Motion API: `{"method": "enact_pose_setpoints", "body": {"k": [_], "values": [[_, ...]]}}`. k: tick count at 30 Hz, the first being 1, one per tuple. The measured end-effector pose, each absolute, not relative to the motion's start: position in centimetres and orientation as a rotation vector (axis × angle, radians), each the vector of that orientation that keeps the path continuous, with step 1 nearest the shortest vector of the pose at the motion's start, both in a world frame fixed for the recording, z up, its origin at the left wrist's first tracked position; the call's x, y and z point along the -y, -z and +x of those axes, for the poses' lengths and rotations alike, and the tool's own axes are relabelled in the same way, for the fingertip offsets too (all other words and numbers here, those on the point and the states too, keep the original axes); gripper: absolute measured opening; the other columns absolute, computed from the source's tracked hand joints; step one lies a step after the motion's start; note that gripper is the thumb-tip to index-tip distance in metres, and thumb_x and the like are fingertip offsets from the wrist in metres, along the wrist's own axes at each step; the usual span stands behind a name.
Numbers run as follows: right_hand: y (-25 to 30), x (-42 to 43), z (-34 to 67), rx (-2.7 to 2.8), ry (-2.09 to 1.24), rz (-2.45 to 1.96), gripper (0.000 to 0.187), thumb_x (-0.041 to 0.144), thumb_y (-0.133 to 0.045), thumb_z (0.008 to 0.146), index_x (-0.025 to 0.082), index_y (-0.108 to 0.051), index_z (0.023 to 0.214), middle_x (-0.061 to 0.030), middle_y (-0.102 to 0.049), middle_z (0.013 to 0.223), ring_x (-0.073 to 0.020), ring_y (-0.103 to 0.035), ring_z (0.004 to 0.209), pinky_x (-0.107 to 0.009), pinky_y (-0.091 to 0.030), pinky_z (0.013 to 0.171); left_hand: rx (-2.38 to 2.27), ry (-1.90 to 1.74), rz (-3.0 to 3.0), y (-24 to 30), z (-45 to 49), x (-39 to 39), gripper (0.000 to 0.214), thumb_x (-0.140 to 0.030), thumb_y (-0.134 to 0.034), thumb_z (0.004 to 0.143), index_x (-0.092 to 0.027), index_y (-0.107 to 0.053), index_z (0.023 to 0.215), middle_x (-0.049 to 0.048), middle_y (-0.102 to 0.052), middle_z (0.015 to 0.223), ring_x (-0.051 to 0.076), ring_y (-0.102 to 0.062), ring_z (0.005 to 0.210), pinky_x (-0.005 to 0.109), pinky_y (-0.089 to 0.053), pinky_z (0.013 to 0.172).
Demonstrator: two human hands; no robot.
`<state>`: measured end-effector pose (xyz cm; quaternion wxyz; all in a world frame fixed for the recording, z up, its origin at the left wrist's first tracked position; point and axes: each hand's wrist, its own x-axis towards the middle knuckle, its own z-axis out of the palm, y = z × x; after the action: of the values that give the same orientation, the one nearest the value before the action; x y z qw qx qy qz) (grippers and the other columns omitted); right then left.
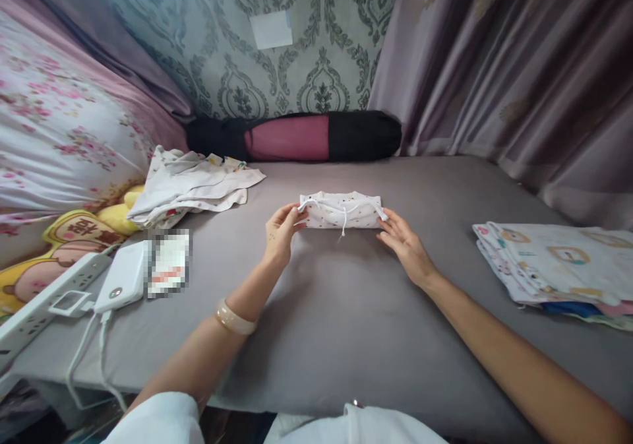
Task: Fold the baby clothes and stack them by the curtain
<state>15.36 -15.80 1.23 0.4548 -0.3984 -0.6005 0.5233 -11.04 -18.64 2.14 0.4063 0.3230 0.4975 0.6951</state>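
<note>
A small white garment with tiny dark specks (341,217), folded into a narrow rectangle, is in front of me at the middle of the grey bed surface. A white drawstring (344,212) runs across its top, with a loose end hanging over the near side. At its left end my left hand (283,231) pinches the fabric between thumb and fingers. The opposite end is between the thumb and fingers of my right hand (406,246). The undersides of the garment and some fingertips are hidden.
Left lie rumpled white clothes (198,183), a yellow plush toy (64,259), a white power bank (123,276) with cables and a power strip (54,305). Folded printed cloths (558,262) are stacked at right. A black and pink long bag (291,137) lies against the wall.
</note>
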Motion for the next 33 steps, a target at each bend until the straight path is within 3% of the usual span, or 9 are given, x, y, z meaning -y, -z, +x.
{"method": "enact_pose_setpoints", "body": {"k": [7, 16, 20, 26, 33], "values": [[-0.6, 13.1, 14.0, 1.512, -1.199, -1.032, 0.068, 0.042, -0.061, 0.08, 0.026, -0.04, 0.143, -0.0098, -0.036, 0.156, -0.0255, -0.038, 0.141, -0.044, -0.035, 0.114, -1.276, -1.831, 0.82, -1.3, -11.0, 15.4, 0.04, -0.045, -0.072, 0.072, -0.015, -0.067, 0.098, 0.0107, -0.072, 0.102, 0.022, -0.07, 0.094, 0.031, -0.055, 0.077], [0.3, 9.7, 12.6, 1.453, -1.164, -1.184, 0.064, 0.036, -0.055, 0.082, 0.025, -0.041, 0.144, -0.01, -0.045, 0.149, -0.0234, -0.042, 0.138, -0.043, -0.035, 0.114, -1.399, -1.762, 0.788, 0.1, -11.2, 11.6, 0.025, -0.032, -0.063, 0.08, -0.015, -0.065, 0.099, 0.0085, -0.071, 0.097, 0.018, -0.069, 0.09, 0.026, -0.053, 0.074], [0.8, 8.9, 12.2, 1.419, -1.183, -1.249, 0.065, 0.035, -0.053, 0.083, 0.02, -0.04, 0.145, -0.0138, -0.044, 0.15, -0.0218, -0.043, 0.138, -0.039, -0.038, 0.112, -1.487, -1.706, 0.775, 0.4, -11.1, 10.5, 0.023, -0.027, -0.06, 0.082, -0.014, -0.065, 0.101, 0.0088, -0.071, 0.095, 0.018, -0.068, 0.089, 0.026, -0.053, 0.073], [1.9, 8.0, 11.6, 1.452, -1.111, -1.389, 0.064, 0.036, -0.052, 0.085, 0.023, -0.039, 0.146, -0.0114, -0.05, 0.146, -0.0239, -0.046, 0.135, -0.043, -0.038, 0.111, -1.558, -1.639, 0.901, 1.8, -11.3, 9.5, 0.033, -0.029, -0.065, 0.081, -0.014, -0.064, 0.11, 0.0096, -0.07, 0.097, 0.02, -0.067, 0.094, 0.033, -0.053, 0.086], [2.1, 8.1, 11.3, 1.636, -0.947, -1.567, 0.078, 0.044, -0.05, 0.088, 0.017, -0.022, 0.155, -0.015, -0.036, 0.155, -0.0281, -0.042, 0.138, -0.044, -0.033, 0.115, -1.67, -1.544, 1.189, 3.3, -11.3, 9.4, 0.062, -0.029, -0.068, 0.078, -0.017, -0.05, 0.136, 0.0147, -0.063, 0.124, 0.025, -0.059, 0.116, 0.043, -0.04, 0.107]]}}
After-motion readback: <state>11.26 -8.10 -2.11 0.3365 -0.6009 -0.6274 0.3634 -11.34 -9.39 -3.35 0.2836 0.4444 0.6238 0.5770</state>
